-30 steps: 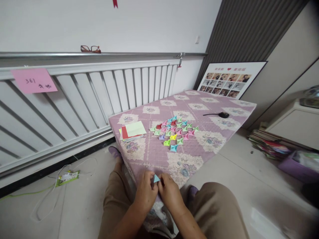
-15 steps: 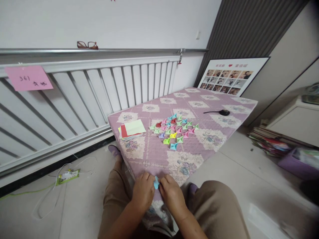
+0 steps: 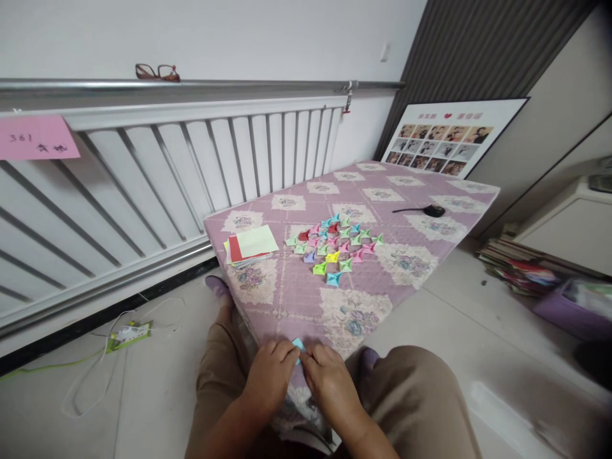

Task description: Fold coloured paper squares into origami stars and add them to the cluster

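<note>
A small folded piece of light blue paper (image 3: 299, 345) is at the near corner of the table, between my two hands. My left hand (image 3: 273, 368) grips its left side with bent fingers. On its right side, my right hand (image 3: 326, 375) pinches the paper with thumb and fingers. Farther up the cloth stand several small folded paper shapes in rows, among them a blue one (image 3: 333, 278), a yellow one (image 3: 333, 257) and a purple one (image 3: 310, 256). Left of them lies a stack of coloured paper sheets (image 3: 257, 242), pale green on top.
The purple flowered tablecloth (image 3: 301, 299) covers the table. A black object with a cord (image 3: 434, 210) lies at the far right. Behind are a white radiator (image 3: 215, 153), glasses (image 3: 157, 72) and a photo board (image 3: 440, 140). A power strip (image 3: 130, 335) is on the floor.
The blue paper between my hands now shows a flatter, more angular shape, and my fingers have shifted around it. The camera view has tilted slightly.
</note>
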A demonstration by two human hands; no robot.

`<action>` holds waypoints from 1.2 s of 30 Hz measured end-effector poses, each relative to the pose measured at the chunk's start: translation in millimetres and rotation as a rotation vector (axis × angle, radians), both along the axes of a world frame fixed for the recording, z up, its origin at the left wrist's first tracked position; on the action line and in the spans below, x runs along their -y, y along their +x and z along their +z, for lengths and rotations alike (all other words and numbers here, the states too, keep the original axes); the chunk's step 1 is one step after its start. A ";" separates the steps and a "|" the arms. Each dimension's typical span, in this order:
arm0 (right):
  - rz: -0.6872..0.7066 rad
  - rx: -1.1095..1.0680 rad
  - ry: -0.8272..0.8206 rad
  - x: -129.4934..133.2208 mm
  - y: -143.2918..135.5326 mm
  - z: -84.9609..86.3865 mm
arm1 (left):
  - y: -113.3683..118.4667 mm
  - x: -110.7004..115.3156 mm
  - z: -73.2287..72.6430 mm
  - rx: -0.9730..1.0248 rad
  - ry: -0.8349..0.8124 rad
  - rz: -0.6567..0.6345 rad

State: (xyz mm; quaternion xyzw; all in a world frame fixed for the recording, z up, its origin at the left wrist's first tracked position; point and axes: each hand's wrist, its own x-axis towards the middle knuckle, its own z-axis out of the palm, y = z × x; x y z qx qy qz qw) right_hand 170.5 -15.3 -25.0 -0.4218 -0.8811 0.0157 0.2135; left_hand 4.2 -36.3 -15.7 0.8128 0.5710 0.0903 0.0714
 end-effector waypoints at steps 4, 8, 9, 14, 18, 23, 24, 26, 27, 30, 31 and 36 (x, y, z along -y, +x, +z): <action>0.043 -0.090 -0.057 -1.5 5.8 0.4 | -3.2 9.6 -5.7 -0.051 0.013 -0.011; 0.064 -0.028 -0.078 -7.7 8.1 3.4 | -5.1 18.2 -11.1 -0.089 0.051 0.004; 0.061 0.015 -0.070 -8.9 7.3 4.3 | -5.3 19.8 -12.8 -0.094 0.067 0.010; 0.004 0.162 -0.057 -12.0 -1.0 8.8 | -4.4 25.1 -19.8 -0.111 0.127 0.041; -0.032 0.190 -0.099 -17.5 -6.6 12.1 | -3.1 24.8 -17.0 -0.096 0.110 0.065; -0.029 -0.006 -0.243 -29.0 -3.6 15.4 | -3.9 20.4 -8.6 -0.035 0.040 0.082; -0.019 -0.098 -0.279 -30.4 -2.0 16.5 | -4.2 19.7 -7.4 -0.025 0.022 0.078; 0.017 -0.266 -0.341 -30.6 0.8 18.9 | -4.5 18.7 -5.5 -0.003 -0.007 0.078; 0.040 -0.316 -0.362 -29.5 1.8 20.0 | -4.7 18.0 -4.7 0.013 -0.019 0.078; 0.075 -0.302 -0.384 -23.9 3.2 21.7 | -6.4 14.1 -1.4 0.111 -0.057 0.069; 0.070 -0.277 -0.382 -22.0 3.3 21.5 | -7.5 12.0 0.0 0.159 -0.070 0.069; 0.047 -0.239 -0.363 -19.9 3.4 16.7 | -13.8 -2.9 9.0 0.348 -0.112 0.080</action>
